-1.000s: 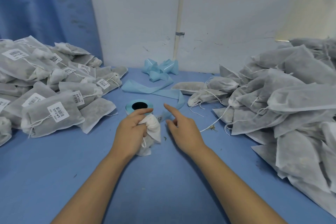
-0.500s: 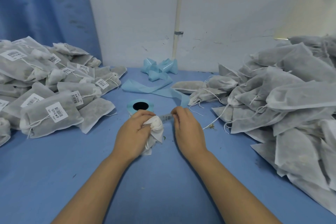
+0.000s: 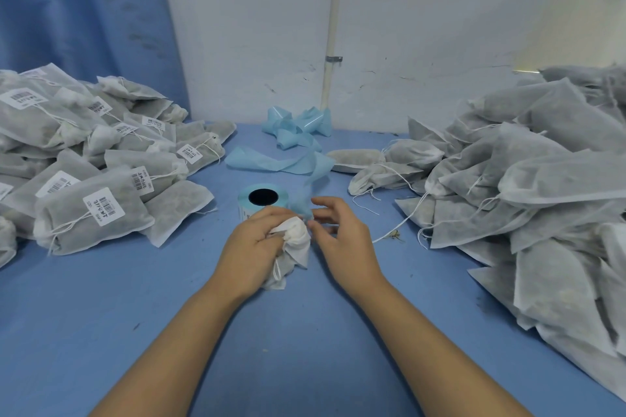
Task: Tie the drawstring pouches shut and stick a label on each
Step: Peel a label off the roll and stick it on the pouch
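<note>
Near centre on a blue table [image 3: 305, 349], one left hand [image 3: 252, 252] grips one soft white fabric pouch [image 3: 294, 244]; one right hand [image 3: 342, 240] beside it, fingers loosely curled, grip unclear; one round label roll [image 3: 264, 198] just beyond; labelled heap [image 3: 84, 162] left, unlabelled heap [image 3: 525, 179] right.

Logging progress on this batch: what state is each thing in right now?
Held pouch: neck bunched, gripped by left hand, no label visible.
Right hand: at the blurred backing strip; grip unclear.
Label roll: lying flat, core up.
Left pile: tied, many labelled.
Right pile: no labels showing.
</note>
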`<state>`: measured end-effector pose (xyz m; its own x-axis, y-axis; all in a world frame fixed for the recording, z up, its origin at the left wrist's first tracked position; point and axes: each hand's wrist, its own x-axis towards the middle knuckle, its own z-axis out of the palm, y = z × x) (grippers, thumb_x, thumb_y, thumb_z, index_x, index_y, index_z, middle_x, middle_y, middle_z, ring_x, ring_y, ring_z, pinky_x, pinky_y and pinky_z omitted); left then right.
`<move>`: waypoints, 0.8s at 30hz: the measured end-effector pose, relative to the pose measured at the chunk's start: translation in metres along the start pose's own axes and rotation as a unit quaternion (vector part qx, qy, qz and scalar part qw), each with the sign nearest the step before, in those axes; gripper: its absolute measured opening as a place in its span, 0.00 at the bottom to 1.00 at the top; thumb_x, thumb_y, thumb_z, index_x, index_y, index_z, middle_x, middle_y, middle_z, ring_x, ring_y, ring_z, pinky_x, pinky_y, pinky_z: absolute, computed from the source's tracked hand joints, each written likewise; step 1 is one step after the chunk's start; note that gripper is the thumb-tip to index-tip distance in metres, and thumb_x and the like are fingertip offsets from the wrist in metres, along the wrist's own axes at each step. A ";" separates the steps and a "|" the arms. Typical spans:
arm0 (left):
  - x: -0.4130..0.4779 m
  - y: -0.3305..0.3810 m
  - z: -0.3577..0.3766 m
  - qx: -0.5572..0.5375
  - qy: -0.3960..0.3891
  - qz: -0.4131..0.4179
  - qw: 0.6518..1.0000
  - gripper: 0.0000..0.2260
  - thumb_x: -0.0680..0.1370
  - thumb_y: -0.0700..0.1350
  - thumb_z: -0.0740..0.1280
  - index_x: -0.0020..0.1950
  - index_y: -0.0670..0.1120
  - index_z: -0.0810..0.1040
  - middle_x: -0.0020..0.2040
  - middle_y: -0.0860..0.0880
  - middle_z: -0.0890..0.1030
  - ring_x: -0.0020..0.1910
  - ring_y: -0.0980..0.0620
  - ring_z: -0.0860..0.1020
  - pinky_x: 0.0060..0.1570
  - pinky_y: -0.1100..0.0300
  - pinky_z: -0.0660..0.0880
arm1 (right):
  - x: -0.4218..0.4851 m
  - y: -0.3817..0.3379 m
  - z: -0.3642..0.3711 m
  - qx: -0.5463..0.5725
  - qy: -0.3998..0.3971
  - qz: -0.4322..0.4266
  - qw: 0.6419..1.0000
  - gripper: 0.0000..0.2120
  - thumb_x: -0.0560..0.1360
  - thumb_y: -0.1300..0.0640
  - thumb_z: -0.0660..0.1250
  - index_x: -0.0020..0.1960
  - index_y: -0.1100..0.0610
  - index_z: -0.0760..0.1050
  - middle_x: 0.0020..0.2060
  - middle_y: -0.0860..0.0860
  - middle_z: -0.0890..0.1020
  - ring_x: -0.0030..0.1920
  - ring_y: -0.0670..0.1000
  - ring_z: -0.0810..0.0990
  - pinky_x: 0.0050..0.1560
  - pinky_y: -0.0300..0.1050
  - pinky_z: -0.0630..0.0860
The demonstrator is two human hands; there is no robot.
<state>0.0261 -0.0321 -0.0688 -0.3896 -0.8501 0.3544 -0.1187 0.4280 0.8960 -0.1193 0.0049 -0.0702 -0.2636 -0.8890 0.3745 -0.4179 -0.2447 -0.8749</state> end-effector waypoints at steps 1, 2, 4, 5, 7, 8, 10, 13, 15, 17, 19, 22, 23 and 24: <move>0.000 0.000 0.000 0.000 -0.002 -0.001 1.000 0.17 0.67 0.34 0.60 0.46 0.53 0.81 0.51 0.56 0.80 0.50 0.64 0.76 0.51 0.71 0.70 | 0.000 -0.001 0.000 0.006 0.014 0.007 1.000 0.11 0.76 0.64 0.67 0.56 0.53 0.74 0.47 0.48 0.81 0.42 0.35 0.78 0.45 0.26 0.71; 0.000 0.002 0.000 0.002 -0.002 -0.003 1.000 0.17 0.65 0.37 0.59 0.46 0.52 0.80 0.52 0.57 0.80 0.50 0.63 0.76 0.51 0.71 0.70 | 0.001 0.000 -0.001 0.012 0.026 0.013 1.000 0.09 0.76 0.64 0.67 0.53 0.54 0.76 0.46 0.48 0.81 0.41 0.34 0.78 0.44 0.26 0.70; 0.000 0.002 0.000 0.001 -0.001 -0.005 1.000 0.18 0.63 0.39 0.58 0.45 0.53 0.80 0.51 0.59 0.80 0.50 0.65 0.76 0.52 0.71 0.70 | 0.003 0.000 -0.003 0.024 0.041 0.025 0.999 0.07 0.76 0.65 0.67 0.50 0.55 0.77 0.44 0.49 0.83 0.42 0.36 0.79 0.44 0.27 0.71; 0.000 0.002 0.000 -0.002 0.000 -0.004 1.000 0.18 0.63 0.39 0.58 0.44 0.54 0.80 0.50 0.60 0.80 0.50 0.66 0.76 0.51 0.72 0.70 | 0.003 0.000 -0.003 0.031 0.046 0.033 0.998 0.06 0.75 0.65 0.68 0.48 0.55 0.77 0.44 0.51 0.84 0.43 0.39 0.80 0.44 0.28 0.72; -0.001 0.003 0.000 -0.006 -0.001 -0.004 1.000 0.17 0.63 0.39 0.58 0.44 0.55 0.80 0.49 0.61 0.80 0.49 0.67 0.76 0.51 0.73 0.69 | 0.003 0.000 -0.004 0.052 0.051 0.048 0.996 0.07 0.75 0.66 0.68 0.48 0.55 0.78 0.45 0.53 0.84 0.45 0.45 0.82 0.44 0.29 0.73; -0.001 0.003 0.000 -0.011 -0.002 -0.004 1.000 0.17 0.62 0.39 0.58 0.44 0.55 0.80 0.49 0.61 0.80 0.48 0.67 0.76 0.50 0.73 0.69 | 0.004 0.001 -0.004 0.060 0.052 0.054 0.995 0.07 0.75 0.65 0.68 0.48 0.55 0.78 0.45 0.53 0.85 0.45 0.45 0.82 0.44 0.29 0.74; -0.001 0.003 0.000 -0.019 -0.006 -0.006 1.000 0.18 0.62 0.39 0.58 0.43 0.55 0.80 0.47 0.62 0.80 0.48 0.68 0.76 0.49 0.74 0.69 | 0.004 0.002 -0.003 0.055 0.053 0.063 0.995 0.07 0.74 0.64 0.68 0.49 0.54 0.78 0.45 0.51 0.85 0.44 0.43 0.82 0.43 0.28 0.74; -0.001 0.003 0.000 -0.025 -0.009 -0.008 1.000 0.18 0.62 0.38 0.58 0.43 0.54 0.81 0.47 0.62 0.80 0.47 0.67 0.76 0.48 0.74 0.69 | 0.005 0.004 -0.002 0.047 0.038 0.069 0.996 0.10 0.73 0.62 0.71 0.53 0.54 0.78 0.49 0.50 0.84 0.48 0.43 0.81 0.48 0.29 0.75; 0.000 0.003 -0.001 -0.034 -0.009 -0.014 0.999 0.18 0.61 0.38 0.58 0.44 0.52 0.81 0.47 0.59 0.81 0.46 0.66 0.77 0.47 0.74 0.69 | 0.004 0.005 -0.002 0.034 0.016 0.061 0.997 0.14 0.74 0.62 0.71 0.58 0.57 0.77 0.52 0.48 0.82 0.52 0.43 0.81 0.52 0.29 0.74; 0.000 0.004 -0.001 -0.042 -0.010 -0.018 0.999 0.18 0.63 0.36 0.59 0.45 0.50 0.82 0.48 0.56 0.81 0.45 0.65 0.77 0.45 0.74 0.69 | 0.005 0.005 -0.002 0.021 -0.009 0.054 0.998 0.16 0.74 0.61 0.70 0.62 0.59 0.76 0.54 0.47 0.81 0.55 0.43 0.79 0.55 0.32 0.74; 0.000 0.005 -0.001 -0.040 -0.013 -0.014 0.999 0.17 0.65 0.34 0.60 0.45 0.50 0.82 0.50 0.55 0.81 0.46 0.66 0.77 0.45 0.75 0.69 | 0.005 0.005 -0.001 0.027 -0.023 0.059 0.998 0.16 0.74 0.60 0.70 0.62 0.59 0.77 0.55 0.50 0.82 0.55 0.44 0.80 0.58 0.38 0.75; -0.001 0.005 -0.001 -0.035 -0.007 -0.012 0.999 0.19 0.68 0.28 0.60 0.46 0.49 0.82 0.52 0.51 0.81 0.46 0.65 0.77 0.46 0.74 0.69 | 0.005 0.005 -0.001 0.045 -0.016 0.067 0.997 0.13 0.75 0.61 0.70 0.59 0.60 0.78 0.52 0.51 0.84 0.52 0.43 0.81 0.54 0.35 0.76; 0.000 0.005 -0.001 -0.030 -0.005 -0.010 0.999 0.21 0.68 0.26 0.59 0.46 0.49 0.81 0.52 0.51 0.81 0.46 0.65 0.77 0.47 0.74 0.69 | 0.005 0.005 -0.001 0.057 -0.012 0.069 0.996 0.11 0.75 0.62 0.69 0.57 0.60 0.79 0.50 0.50 0.84 0.50 0.43 0.82 0.51 0.33 0.76; 0.000 0.005 -0.001 -0.024 -0.004 -0.008 1.000 0.22 0.68 0.24 0.58 0.46 0.48 0.81 0.52 0.51 0.81 0.47 0.64 0.77 0.47 0.74 0.69 | 0.005 0.005 -0.002 0.067 -0.009 0.072 0.995 0.08 0.75 0.63 0.69 0.54 0.59 0.80 0.47 0.49 0.85 0.48 0.42 0.82 0.49 0.32 0.75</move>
<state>0.0266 -0.0303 -0.0639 -0.3960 -0.8541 0.3373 -0.0806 0.3983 0.9137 -0.1245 -0.0005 -0.0722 -0.2956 -0.9250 0.2386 -0.2564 -0.1637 -0.9526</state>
